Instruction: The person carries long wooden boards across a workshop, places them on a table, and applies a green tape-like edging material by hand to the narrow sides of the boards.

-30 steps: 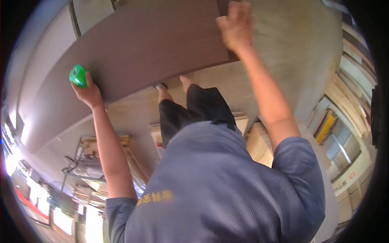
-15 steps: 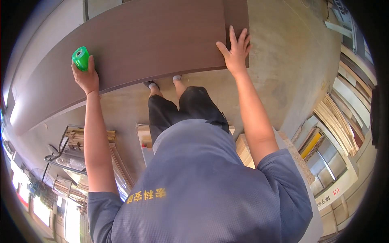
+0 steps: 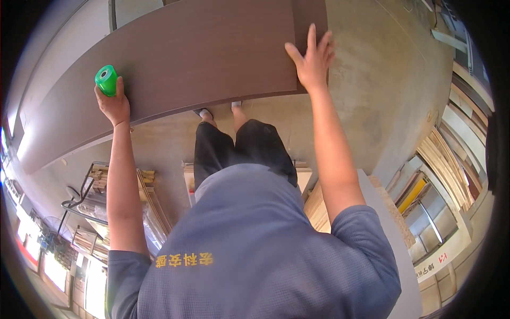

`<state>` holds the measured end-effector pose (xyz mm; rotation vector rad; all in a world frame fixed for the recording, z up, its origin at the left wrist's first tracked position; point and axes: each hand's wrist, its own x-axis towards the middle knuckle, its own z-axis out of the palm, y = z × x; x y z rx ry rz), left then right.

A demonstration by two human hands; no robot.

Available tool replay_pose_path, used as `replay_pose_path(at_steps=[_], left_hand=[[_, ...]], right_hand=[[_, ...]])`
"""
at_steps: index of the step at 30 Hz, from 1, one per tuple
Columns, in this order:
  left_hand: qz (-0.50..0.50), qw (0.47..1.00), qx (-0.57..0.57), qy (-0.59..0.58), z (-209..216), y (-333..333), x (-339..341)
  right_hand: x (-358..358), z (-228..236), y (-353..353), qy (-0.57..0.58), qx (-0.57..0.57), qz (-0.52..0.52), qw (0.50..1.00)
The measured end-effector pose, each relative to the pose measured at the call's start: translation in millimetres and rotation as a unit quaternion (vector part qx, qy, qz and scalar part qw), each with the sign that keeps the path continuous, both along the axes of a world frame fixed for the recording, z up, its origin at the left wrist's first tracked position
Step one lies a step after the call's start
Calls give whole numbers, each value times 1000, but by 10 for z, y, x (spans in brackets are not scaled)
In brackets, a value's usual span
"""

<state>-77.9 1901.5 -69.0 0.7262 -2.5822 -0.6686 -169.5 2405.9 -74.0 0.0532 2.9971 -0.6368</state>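
My left hand [image 3: 113, 106] is wrapped round a roll of green tape [image 3: 109, 84], with the hollow core facing up. It is over the near edge of a large dark brown panel [image 3: 202, 53], toward the left. A second brown panel [image 3: 309, 16] lies under the first and sticks out past its right end. My right hand [image 3: 312, 64] is at that right end with fingers spread and nothing in it. Whether it touches the panel or hovers just above, I cannot tell.
Wooden strips and boards [image 3: 445, 167] lean in a rack at the right. Behind my left arm, a black-framed cart [image 3: 79, 199] bears wood and plastic-wrapped pieces. A pale board with a chipboard edge [image 3: 390, 212] is beside my right upper arm. Concrete floor [image 3: 380, 90] shows beyond the panels.
My right hand has shifted slightly up and its fingers have turned, with a little blur. My left hand keeps its hold on the roll. The whole view has moved slightly.
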Motion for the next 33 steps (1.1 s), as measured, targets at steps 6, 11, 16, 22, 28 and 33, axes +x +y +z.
replay_pose_path(at_steps=[6, 11, 16, 22, 28, 33], left_hand=[[13, 1000, -7, 3, -70, -125, 1], [-55, 993, -101, -5, -179, -303, 31], [-41, 998, -42, 26, -89, -133, -72], [-22, 998, -39, 32, -46, -123, -44], [-29, 997, -59, 40, -74, -142, -73], [-19, 998, -50, 34, -80, -161, -32]], right_hand=[[184, -60, 87, 1, -54, 23, 998], [183, 174, 318, -80, -3, 145, 986], [122, 177, 202, -109, 76, 94, 987], [199, 159, 210, -103, 55, 104, 988], [92, 222, 360, -144, 25, 166, 975], [155, 359, 30, -193, 30, 49, 980]])
